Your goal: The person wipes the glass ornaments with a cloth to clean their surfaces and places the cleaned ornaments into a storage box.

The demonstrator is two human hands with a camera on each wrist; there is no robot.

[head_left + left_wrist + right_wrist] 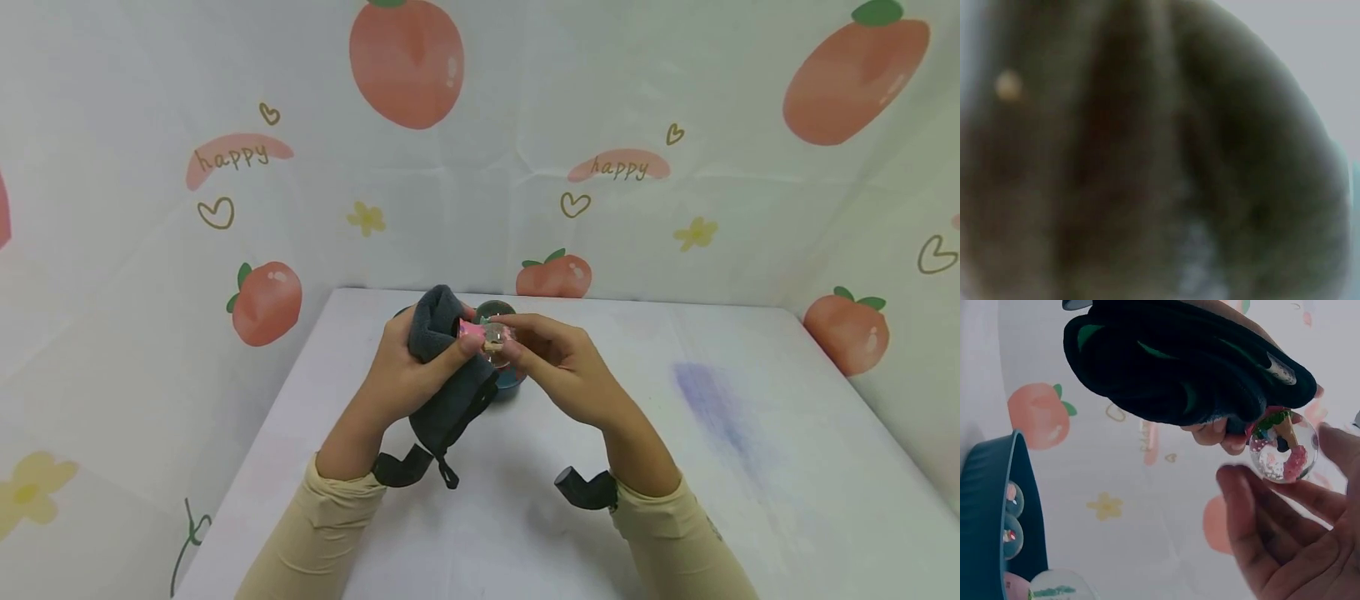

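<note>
In the head view my left hand [401, 367] grips a folded dark grey towel [442, 408] with a small hanging loop. Its thumb presses on the pink base of a small snow globe [495, 337] beside the towel. My right hand [573, 367] pinches the globe's clear ball between thumb and fingers. The right wrist view shows the snow globe [1283, 445] tilted, ball downward, with pink and white bits inside. There the towel [1191, 369] hides most of the left hand. A blurred dark surface fills most of the left wrist view.
A blue bin [982, 506] with several snow globes in it shows in the right wrist view. Behind my hands in the head view the bin [510, 385] is mostly hidden. A fruit-patterned backdrop [480, 200] stands behind the white table [637, 367].
</note>
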